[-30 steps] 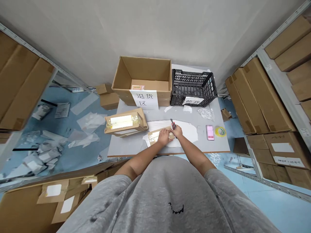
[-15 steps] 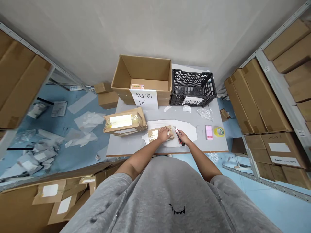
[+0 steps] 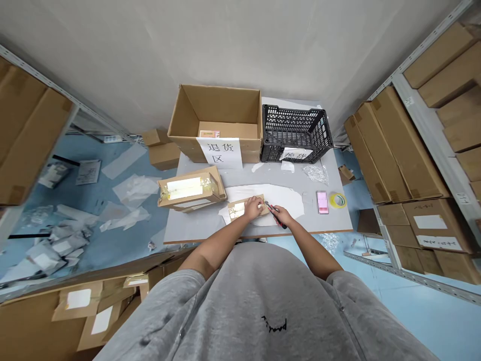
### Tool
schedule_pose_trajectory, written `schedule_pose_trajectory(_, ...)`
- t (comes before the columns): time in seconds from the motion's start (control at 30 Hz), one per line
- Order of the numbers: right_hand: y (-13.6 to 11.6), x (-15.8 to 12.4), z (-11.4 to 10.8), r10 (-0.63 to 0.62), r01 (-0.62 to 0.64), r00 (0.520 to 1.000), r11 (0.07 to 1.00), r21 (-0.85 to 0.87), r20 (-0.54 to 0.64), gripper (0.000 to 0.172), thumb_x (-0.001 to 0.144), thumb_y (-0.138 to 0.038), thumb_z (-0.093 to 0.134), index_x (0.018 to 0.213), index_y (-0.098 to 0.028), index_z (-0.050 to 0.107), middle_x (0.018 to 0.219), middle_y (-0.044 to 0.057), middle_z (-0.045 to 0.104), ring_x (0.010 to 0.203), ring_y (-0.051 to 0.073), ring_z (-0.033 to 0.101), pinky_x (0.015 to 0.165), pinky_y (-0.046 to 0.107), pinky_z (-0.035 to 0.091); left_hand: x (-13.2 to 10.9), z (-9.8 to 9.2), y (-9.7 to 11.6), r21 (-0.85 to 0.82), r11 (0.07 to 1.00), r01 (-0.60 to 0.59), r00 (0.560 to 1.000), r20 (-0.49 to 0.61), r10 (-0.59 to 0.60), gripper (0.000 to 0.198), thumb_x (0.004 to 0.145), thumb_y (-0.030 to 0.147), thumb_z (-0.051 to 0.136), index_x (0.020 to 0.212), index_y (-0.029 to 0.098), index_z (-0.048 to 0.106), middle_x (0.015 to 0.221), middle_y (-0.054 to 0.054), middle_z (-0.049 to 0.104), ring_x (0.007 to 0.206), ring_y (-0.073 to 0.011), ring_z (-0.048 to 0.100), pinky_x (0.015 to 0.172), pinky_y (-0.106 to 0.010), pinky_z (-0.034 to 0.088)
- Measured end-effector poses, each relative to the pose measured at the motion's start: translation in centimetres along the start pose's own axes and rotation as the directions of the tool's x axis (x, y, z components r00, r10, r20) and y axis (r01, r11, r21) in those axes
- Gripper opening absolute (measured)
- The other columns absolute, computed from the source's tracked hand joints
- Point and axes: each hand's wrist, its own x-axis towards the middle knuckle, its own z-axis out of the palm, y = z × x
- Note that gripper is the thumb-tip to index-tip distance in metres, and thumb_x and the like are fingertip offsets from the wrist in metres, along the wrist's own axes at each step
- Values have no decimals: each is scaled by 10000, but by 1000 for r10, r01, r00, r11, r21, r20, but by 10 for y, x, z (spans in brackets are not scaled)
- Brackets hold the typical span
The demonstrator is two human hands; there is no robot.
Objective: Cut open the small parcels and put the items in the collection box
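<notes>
A small taped cardboard box (image 3: pixel 236 209) lies on a white sheet (image 3: pixel 278 193) near the front of the table. My left hand (image 3: pixel 253 208) rests on its right part, fingers curled and gripping it; the fingertips are partly hidden. In my right hand (image 3: pixel 282 215) is a red and black utility knife (image 3: pixel 273 213), its tip pointing up and left. That tip reaches the right end of the box, close to my left fingers. I cannot tell whether the blade is cutting in.
Left of the sheet sits a larger taped box (image 3: pixel 188 189). Behind stand an open carton (image 3: pixel 251 150) with a paper sign and a black plastic crate (image 3: pixel 296 135). A phone (image 3: pixel 322 202), yellow tape roll (image 3: pixel 337 200) and clear plastic wrap (image 3: pixel 315 173) lie at right.
My right hand has brought the knife left, so its tip now meets the box's right end. My left fingers have drawn in more tightly. The view has shifted slightly.
</notes>
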Motion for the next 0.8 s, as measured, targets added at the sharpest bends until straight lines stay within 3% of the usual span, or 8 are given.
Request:
schedule_pose_trajectory(0.13,1,0,5,-2,1,998,1000,-18,-56,280,1073,-497,654,956,-253,581,530,-98,522,392,138,511,418,210,377,-2,1,0,-13,1000,-18,1000,-22,17,93,985,313,687,1048,251,715,1182,-77,691,1249,-295,584,1025,-415,417)
schedule_pose_trajectory(0.37,16,-10,7,38,-39,998,999,-9,-48,219,1081,-434,621,964,-256,571,524,-96,536,374,143,492,409,223,364,-5,0,0,-34,999,-35,999,-30,34,76,980,317,698,1010,251,724,1190,-75,705,1243,-304,586,1020,-421,420)
schedule_pose_trajectory(0.6,21,-7,5,24,-19,996,998,54,-83,270,1037,-506,640,944,-263,568,506,-85,540,374,153,486,392,231,373,-1,-2,-3,-139,990,-25,998,-62,16,67,933,288,761,927,238,717,1143,-73,721,1233,-305,583,1067,-428,393)
schedule_pose_trajectory(0.8,18,4,4,-16,20,995,999,40,-94,251,1027,-515,635,995,-266,616,545,-84,559,404,148,519,411,226,389,0,3,-6,-165,985,-55,995,-86,41,71,936,279,772,963,235,724,1124,-84,710,1231,-320,592,1074,-441,400)
